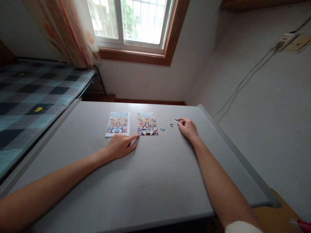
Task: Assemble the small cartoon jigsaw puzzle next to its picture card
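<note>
A jigsaw puzzle [145, 120] with a colourful picture lies on the table, with a pale gap in its lower part. My left hand [121, 145] rests beside it, index finger stretched to its lower left corner, holding nothing. To the right of the puzzle lie a blue loose piece [162, 128] and a dark-and-white piece [171, 125]. My right hand [188, 127] is curled at the right end of these, thumb and index finger on small dark puzzle pieces [176, 121]; the fingers partly hide them. Left of the puzzle lies a printed reference picture [118, 123] on white paper.
The grey-white table [145, 181] has a raised rim on the right. A bed [41, 87] with a checked cover stands at the left. Behind are a window [143, 22] and a curtain [60, 29]. A cable [245, 79] hangs from the socket [286, 41] on the right wall.
</note>
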The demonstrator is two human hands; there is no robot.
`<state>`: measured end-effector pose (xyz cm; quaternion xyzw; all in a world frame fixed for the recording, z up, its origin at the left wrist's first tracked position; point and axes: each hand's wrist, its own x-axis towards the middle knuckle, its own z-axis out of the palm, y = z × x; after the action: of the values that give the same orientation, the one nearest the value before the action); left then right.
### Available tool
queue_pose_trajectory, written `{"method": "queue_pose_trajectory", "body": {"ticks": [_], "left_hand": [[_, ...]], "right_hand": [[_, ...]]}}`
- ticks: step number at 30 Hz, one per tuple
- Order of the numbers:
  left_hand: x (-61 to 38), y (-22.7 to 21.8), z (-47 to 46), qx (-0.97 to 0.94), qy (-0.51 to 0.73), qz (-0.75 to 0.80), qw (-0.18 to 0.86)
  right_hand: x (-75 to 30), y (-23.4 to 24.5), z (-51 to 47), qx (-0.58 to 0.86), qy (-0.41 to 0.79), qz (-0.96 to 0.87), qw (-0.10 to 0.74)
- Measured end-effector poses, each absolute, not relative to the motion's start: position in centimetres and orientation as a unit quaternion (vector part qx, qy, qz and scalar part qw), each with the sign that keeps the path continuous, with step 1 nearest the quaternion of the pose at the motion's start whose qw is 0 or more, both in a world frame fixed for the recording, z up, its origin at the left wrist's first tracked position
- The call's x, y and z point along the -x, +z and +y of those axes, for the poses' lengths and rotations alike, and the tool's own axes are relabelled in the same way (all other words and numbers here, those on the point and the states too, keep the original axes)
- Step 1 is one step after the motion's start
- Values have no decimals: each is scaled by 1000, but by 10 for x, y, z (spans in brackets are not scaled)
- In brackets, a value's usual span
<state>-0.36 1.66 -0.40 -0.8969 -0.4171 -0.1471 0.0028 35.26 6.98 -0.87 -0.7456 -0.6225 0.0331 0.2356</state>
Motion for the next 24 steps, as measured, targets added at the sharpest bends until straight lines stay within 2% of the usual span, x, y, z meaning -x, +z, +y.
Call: {"method": "queue_pose_trajectory", "body": {"ticks": [24], "left_hand": [[4,-5,17,897,-140,-419,4]], "right_hand": [[-353,-9,70,743,28,-625,238]]}}
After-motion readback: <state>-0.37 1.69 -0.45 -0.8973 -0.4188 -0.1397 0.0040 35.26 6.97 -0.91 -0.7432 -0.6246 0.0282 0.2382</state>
